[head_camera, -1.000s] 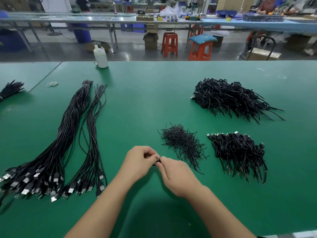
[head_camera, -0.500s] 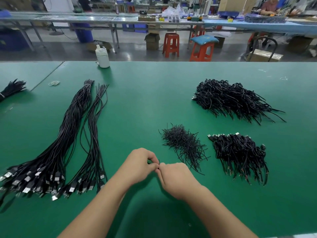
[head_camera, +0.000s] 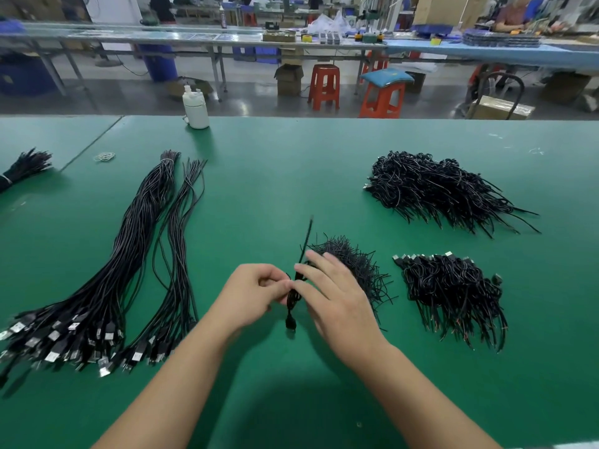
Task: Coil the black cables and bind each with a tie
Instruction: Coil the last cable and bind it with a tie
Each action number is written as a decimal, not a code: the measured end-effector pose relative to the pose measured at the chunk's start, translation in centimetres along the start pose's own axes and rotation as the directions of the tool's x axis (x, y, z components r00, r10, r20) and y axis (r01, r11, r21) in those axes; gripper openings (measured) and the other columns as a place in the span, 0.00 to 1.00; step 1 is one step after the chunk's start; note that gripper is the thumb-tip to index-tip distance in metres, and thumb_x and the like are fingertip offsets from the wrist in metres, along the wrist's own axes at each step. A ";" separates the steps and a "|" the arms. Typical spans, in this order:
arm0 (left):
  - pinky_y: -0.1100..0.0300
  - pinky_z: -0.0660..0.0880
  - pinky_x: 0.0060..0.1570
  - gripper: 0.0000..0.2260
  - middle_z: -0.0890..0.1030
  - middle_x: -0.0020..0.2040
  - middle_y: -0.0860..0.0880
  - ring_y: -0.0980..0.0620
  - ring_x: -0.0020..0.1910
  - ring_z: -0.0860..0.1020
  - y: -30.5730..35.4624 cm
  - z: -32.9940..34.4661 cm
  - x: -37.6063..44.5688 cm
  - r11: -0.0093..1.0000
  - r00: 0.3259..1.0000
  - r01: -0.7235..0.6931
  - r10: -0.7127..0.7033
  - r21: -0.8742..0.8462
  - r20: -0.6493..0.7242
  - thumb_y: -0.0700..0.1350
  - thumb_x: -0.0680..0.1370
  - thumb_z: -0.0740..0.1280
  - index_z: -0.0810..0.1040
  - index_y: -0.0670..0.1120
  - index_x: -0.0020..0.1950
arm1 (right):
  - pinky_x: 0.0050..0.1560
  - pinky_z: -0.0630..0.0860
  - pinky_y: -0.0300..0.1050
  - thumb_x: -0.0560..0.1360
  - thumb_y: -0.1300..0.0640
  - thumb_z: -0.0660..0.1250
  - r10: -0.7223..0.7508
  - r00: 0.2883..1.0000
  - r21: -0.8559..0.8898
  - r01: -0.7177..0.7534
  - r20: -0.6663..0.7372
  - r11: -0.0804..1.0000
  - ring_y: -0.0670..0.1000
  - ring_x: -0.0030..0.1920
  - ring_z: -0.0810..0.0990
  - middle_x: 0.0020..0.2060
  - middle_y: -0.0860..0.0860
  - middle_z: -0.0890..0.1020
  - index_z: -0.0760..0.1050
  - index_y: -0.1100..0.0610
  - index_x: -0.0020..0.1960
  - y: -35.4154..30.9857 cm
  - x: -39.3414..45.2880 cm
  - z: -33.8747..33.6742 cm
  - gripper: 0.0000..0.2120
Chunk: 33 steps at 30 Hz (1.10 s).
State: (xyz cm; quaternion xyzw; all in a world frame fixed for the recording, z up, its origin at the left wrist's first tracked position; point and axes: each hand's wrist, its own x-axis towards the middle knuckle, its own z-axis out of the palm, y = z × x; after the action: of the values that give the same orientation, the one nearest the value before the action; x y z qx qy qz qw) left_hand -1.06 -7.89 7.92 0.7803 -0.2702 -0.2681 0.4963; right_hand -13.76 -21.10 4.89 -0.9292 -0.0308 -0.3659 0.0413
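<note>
Workshop, green table point(head_camera: 291, 176) | both hands' grip pinching, seemingly, coiled cable point(head_camera: 292, 296)

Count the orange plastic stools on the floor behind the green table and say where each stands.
2. One bare stool stands centre background beside a cardboard box; the other, just right of it, carries a blue cushion. Orange legs behind them, under the far bench, may belong to more stools.

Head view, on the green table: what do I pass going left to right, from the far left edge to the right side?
Small black bundle → long straight cables → left hand → coiled cable between both hands → right hand → coiled, tied cables with plugs.
</note>
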 end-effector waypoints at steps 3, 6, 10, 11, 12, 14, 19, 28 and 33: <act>0.64 0.72 0.30 0.03 0.82 0.32 0.49 0.56 0.31 0.79 0.3 -0.6 -0.3 0.978 0.998 0.047 -0.037 -0.204 0.051 0.37 0.77 0.70 0.82 0.41 0.44 | 0.68 0.71 0.51 0.72 0.72 0.68 -0.010 0.999 0.088 0.006 0.042 0.996 0.54 0.72 0.70 0.65 0.54 0.78 0.78 0.60 0.63 0.0 0.3 -0.3 0.21; 0.65 0.73 0.31 0.04 0.80 0.32 0.48 0.56 0.30 0.76 0.3 -0.8 -0.6 0.956 0.991 0.052 -0.015 -0.289 0.130 0.37 0.78 0.69 0.80 0.40 0.42 | 0.66 0.73 0.49 0.78 0.67 0.66 0.000 1.000 0.129 0.001 -0.013 0.992 0.54 0.68 0.74 0.61 0.54 0.81 0.80 0.61 0.60 -0.1 0.7 -0.7 0.11; 0.60 0.71 0.34 0.05 0.80 0.36 0.46 0.54 0.33 0.73 0.4 -0.8 -0.8 0.984 0.994 -0.060 0.074 -0.169 0.080 0.37 0.79 0.68 0.80 0.42 0.43 | 0.62 0.76 0.44 0.80 0.60 0.64 0.101 0.993 0.201 -0.087 -0.058 0.976 0.51 0.58 0.81 0.55 0.54 0.83 0.82 0.61 0.57 -0.6 0.9 -1.1 0.10; 0.60 0.70 0.35 0.06 0.80 0.35 0.47 0.54 0.33 0.72 0.4 -0.6 -0.9 0.989 0.994 -0.096 0.102 -0.114 0.040 0.37 0.79 0.68 0.80 0.44 0.43 | 0.61 0.76 0.41 0.80 0.59 0.65 0.176 0.984 0.245 -0.162 -0.037 0.956 0.49 0.55 0.81 0.54 0.53 0.83 0.82 0.60 0.56 -0.9 1.0 -1.2 0.10; 0.60 0.69 0.36 0.07 0.80 0.35 0.51 0.54 0.33 0.72 0.5 -0.5 -0.9 0.989 0.990 -0.144 0.144 -0.044 -0.008 0.37 0.78 0.68 0.80 0.46 0.42 | 0.59 0.76 0.38 0.79 0.58 0.66 0.266 0.964 0.303 -0.253 -0.004 0.919 0.48 0.52 0.81 0.52 0.52 0.83 0.83 0.59 0.56 -1.3 1.3 -1.4 0.10; 0.63 0.69 0.37 0.08 0.79 0.34 0.57 0.57 0.33 0.72 0.6 0.0 -1.2 0.961 0.961 -0.248 0.259 0.120 -0.094 0.39 0.78 0.68 0.78 0.50 0.42 | 0.51 0.76 0.35 0.77 0.59 0.69 0.487 0.868 0.455 -0.474 0.097 0.754 0.45 0.46 0.82 0.47 0.48 0.84 0.83 0.57 0.53 -1.9 2.0 -1.6 0.07; 0.68 0.68 0.42 0.05 0.78 0.40 0.54 0.57 0.40 0.73 0.9 0.9 -2.0 0.786 0.796 -0.458 0.570 0.415 -0.203 0.38 0.78 0.68 0.77 0.46 0.44 | 0.30 0.74 0.37 0.77 0.59 0.69 0.718 0.540 0.687 -0.717 0.439 0.119 0.49 0.24 0.79 0.30 0.45 0.82 0.77 0.52 0.51 -2.1 3.4 -2.0 0.04; 0.66 0.70 0.42 0.05 0.78 0.40 0.55 0.59 0.39 0.74 0.8 0.9 -2.0 0.783 0.795 -0.462 0.574 0.417 -0.196 0.39 0.78 0.68 0.77 0.47 0.45 | 0.42 0.82 0.45 0.80 0.69 0.61 0.565 0.607 0.765 -0.641 0.558 -0.066 0.56 0.40 0.84 0.42 0.63 0.82 0.76 0.62 0.57 -1.2 3.3 -2.3 0.08; 0.71 0.69 0.40 0.08 0.80 0.38 0.58 0.58 0.39 0.77 0.9 0.7 -1.6 0.912 0.892 -0.344 0.392 0.225 -0.227 0.41 0.78 0.70 0.77 0.53 0.41 | 0.36 0.77 0.34 0.75 0.70 0.68 0.548 0.688 0.720 -0.662 0.476 0.206 0.41 0.37 0.81 0.43 0.52 0.82 0.81 0.57 0.54 -0.9 3.2 -2.4 0.11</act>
State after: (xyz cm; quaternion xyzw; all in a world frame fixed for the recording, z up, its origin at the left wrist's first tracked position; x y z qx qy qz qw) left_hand -2.84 -7.56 8.72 0.7849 -0.3669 -0.0360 0.4981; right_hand -13.11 -20.33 8.84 -0.7323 0.1562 -0.1984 0.6324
